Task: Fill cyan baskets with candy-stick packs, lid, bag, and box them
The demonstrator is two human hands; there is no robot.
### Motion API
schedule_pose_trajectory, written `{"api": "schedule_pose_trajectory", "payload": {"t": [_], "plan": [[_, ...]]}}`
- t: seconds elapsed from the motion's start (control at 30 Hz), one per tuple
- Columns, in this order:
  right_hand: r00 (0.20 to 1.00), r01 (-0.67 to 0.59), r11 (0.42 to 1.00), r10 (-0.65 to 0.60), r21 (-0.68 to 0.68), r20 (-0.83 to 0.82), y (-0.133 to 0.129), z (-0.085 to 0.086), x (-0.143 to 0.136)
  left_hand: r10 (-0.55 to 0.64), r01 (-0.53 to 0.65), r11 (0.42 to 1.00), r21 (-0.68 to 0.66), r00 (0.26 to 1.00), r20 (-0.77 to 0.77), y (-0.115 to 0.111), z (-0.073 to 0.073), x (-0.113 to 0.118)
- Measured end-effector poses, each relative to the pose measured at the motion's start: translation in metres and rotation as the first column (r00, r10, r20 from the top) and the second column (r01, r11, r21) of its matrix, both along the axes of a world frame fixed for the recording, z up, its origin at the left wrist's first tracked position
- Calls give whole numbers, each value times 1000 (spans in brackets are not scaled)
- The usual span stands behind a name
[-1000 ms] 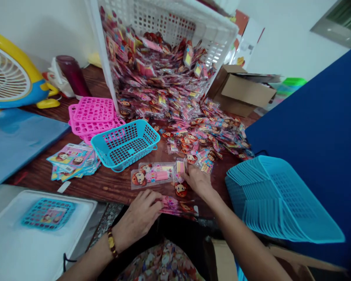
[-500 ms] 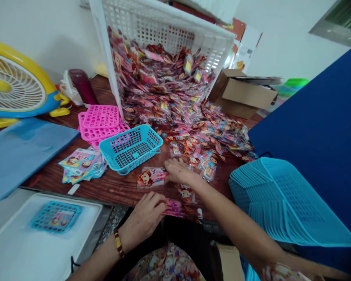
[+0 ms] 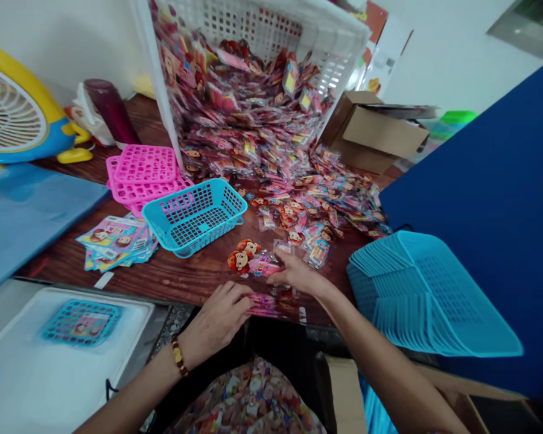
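Observation:
My left hand (image 3: 224, 313) is closed round the end of a small stack of pink doll packets (image 3: 265, 305) at the table's front edge. Just beyond it, my right hand (image 3: 296, 272) has thumb and fingers closed on the end of a flat clear packet with red-haired cartoon dolls (image 3: 248, 263). Another packet (image 3: 286, 293) lies partly hidden under my right hand. Several more packets (image 3: 319, 247) lie flat beyond that hand. To the left of these stands a turquoise basket (image 3: 194, 220) with a handle and an open grid.
A white crate (image 3: 163, 90) lies tipped, packets spilling out. Nested turquoise baskets (image 3: 434, 295) stand at right before a blue panel (image 3: 479, 181). Pink baskets (image 3: 147, 166), printed cards (image 3: 117, 238), a fan (image 3: 40, 114), a dark red bottle (image 3: 111, 111) and a cardboard box (image 3: 380, 135) surround the work area.
My right hand has shifted slightly right and down, and two doll heads now show at the packet it touches, where one showed before. My left hand stays on the stack. The view has shifted slightly.

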State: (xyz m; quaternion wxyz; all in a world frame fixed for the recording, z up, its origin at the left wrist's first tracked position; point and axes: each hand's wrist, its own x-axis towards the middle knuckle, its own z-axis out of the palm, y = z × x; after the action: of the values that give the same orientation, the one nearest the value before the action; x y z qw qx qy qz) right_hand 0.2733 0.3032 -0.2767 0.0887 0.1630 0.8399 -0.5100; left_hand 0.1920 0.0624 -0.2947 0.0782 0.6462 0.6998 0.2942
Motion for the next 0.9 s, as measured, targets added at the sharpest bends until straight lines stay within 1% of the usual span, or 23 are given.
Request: {"api": "schedule_pose_trajectory", "payload": {"t": [0.03, 0.13, 0.23, 0.27, 0.3, 0.33, 0.37, 0.4, 0.43, 0.47, 0.53, 0.57, 0.6, 0.63, 0.7, 0.73, 0.77, 0.8, 0.83, 0.87, 0.9], "plan": [[1000, -8, 1000, 8, -8, 11, -2, -3, 5, 1, -1, 1000, 11, 1000, -3, 0, 0, 0], [998, -61, 998, 61, 30, 33, -6, -7, 13, -5, 5, 1000, 25, 1000, -4, 1, 1, -1], [992, -125, 991, 124, 43, 10, -8, -3, 15, -10, 10, 1000, 13, 1000, 7, 0, 2, 0], [992, -126, 991, 127, 44, -15, -7, -1, 15, -7, 7, 1000, 10, 1000, 8, -1, 2, 0], [994, -95, 994, 98, 50, -52, -6, 2, 15, -3, 3, 1000, 7, 1000, 8, -1, 2, 0], [994, -30, 998, 35, 51, -101, -3, 5, 16, -1, 1, 1000, 3, 1000, 6, -1, 2, 0], [986, 69, 997, -62, 42, -153, 0, 7, 17, -2, 2, 1000, 1, 1000, 3, -1, 2, 0], [961, 196, 980, -187, 20, -205, 3, 9, 20, -6, 6, 1000, -3, 1000, -1, -1, 2, 0], [911, 336, 942, -328, -11, -250, 6, 10, 24, -10, 10, 1000, -4, 1000, -4, -1, 2, -1], [839, 473, 880, -464, -43, -284, 9, 9, 29, -14, 14, 1000, -2, 1000, -7, -1, 1, -1], [658, 694, 715, -678, -85, -328, 12, 3, 41, -19, 19, 1000, 8, 1000, -2, 0, 0, -1], [568, 771, 630, -746, -94, -347, 11, -2, 48, -21, 21, 1000, 12, 1000, 3, 0, 0, -1], [494, 824, 558, -793, -100, -358, 8, -8, 54, -22, 22, 1000, 16, 1000, 7, 0, -1, -1], [438, 859, 501, -826, -108, -354, 4, -15, 60, -23, 23, 1000, 18, 1000, 9, -1, -3, -2], [370, 896, 426, -870, -121, -324, -5, -28, 71, -24, 23, 999, 21, 1000, 11, -1, -6, -2], [357, 907, 406, -882, -114, -307, -11, -33, 76, -25, 25, 999, 24, 1000, 11, -1, -7, -2], [368, 910, 406, -883, -83, -291, -15, -35, 81, -27, 26, 999, 29, 1000, 11, -2, -8, -2], [408, 904, 428, -872, -17, -272, -19, -35, 86, -29, 29, 999, 34, 1000, 11, -2, -9, -3], [476, 879, 469, -847, 87, -238, -22, -32, 90, -32, 31, 999, 38, 999, 11, -2, -10, -3], [560, 824, 523, -808, 216, -181, -23, -26, 94, -32, 31, 999, 38, 999, 13, -2, -11, -3], [644, 738, 580, -758, 346, -104, -23, -18, 97, -32, 31, 999, 36, 999, 16, -2, -11, -3]]}}
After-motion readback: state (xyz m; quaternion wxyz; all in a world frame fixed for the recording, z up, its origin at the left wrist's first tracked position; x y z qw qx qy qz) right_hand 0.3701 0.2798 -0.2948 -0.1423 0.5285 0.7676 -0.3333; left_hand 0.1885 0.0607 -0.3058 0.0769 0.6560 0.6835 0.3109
